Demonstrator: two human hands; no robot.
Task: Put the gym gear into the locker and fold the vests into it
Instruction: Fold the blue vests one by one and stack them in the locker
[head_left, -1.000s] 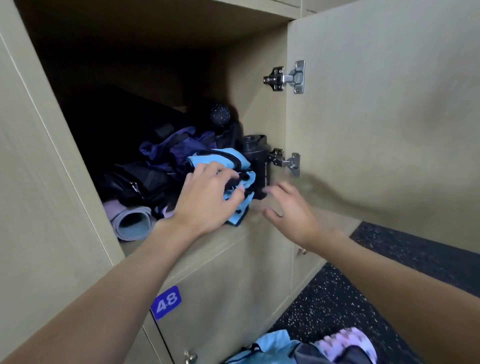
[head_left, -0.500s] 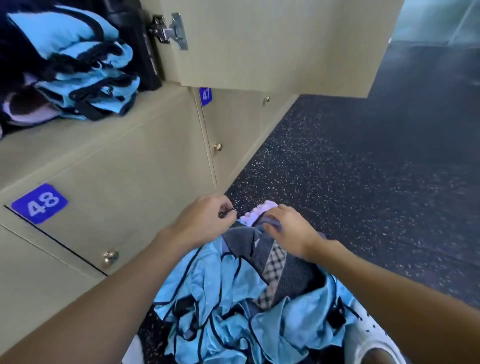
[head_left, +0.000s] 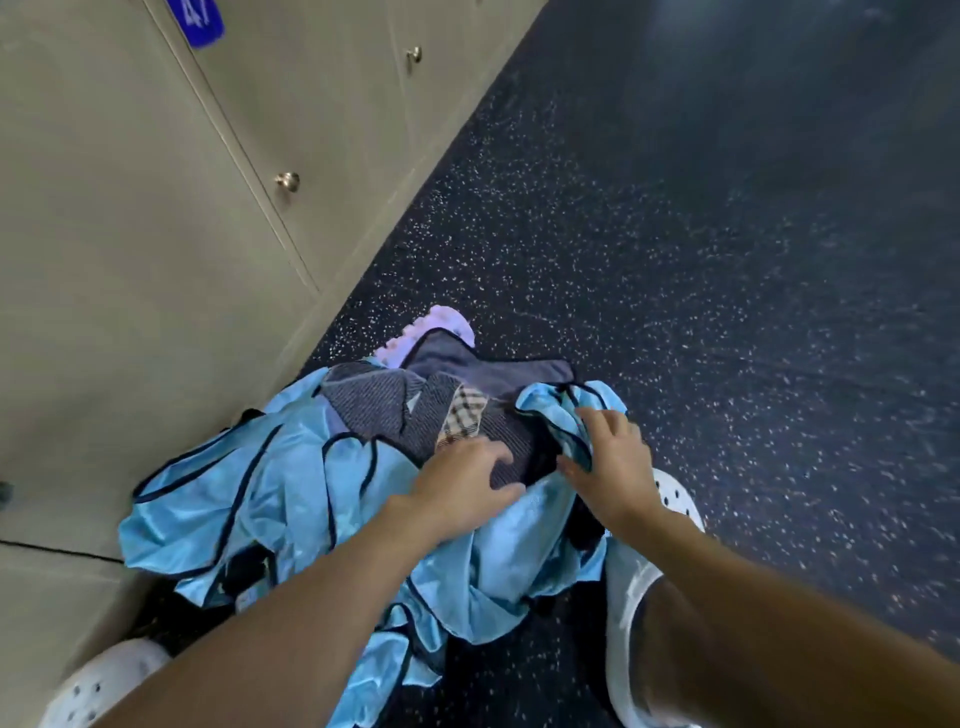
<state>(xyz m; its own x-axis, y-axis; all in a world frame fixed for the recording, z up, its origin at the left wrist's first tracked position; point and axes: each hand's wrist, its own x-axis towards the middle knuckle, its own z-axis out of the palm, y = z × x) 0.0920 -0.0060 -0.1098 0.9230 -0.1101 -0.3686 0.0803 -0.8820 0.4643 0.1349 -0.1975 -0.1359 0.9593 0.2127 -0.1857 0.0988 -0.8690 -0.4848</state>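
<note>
Your left hand (head_left: 462, 486) lies palm down on the pile, fingers spread and nearly straight. The fingertips rest on the grey knitted cloth (head_left: 374, 405); the heel of the hand rests on blue fabric. It grips nothing.

Your right hand (head_left: 615, 467) is just beside the left, at the right edge of the pile. Its fingers curl over a bunched fold of the light blue vests (head_left: 249, 499), with the thumb underneath, so the fold is pinched between thumb and fingers.

The vests, trimmed in dark binding, lie unfolded in a loose heap on the speckled dark floor (head_left: 675, 260), at the foot of the closed locker doors (head_left: 130, 234). The grey cloth, which carries a checked patch, sits on top of the heap. A lilac studded roller (head_left: 447, 322) protrudes from beneath its far end.

One door bears a blue number plate (head_left: 197, 21) reading 47; below it sits a round metal knob (head_left: 287, 181). White perforated clogs (head_left: 675, 493) flank the heap, one at each side.
</note>
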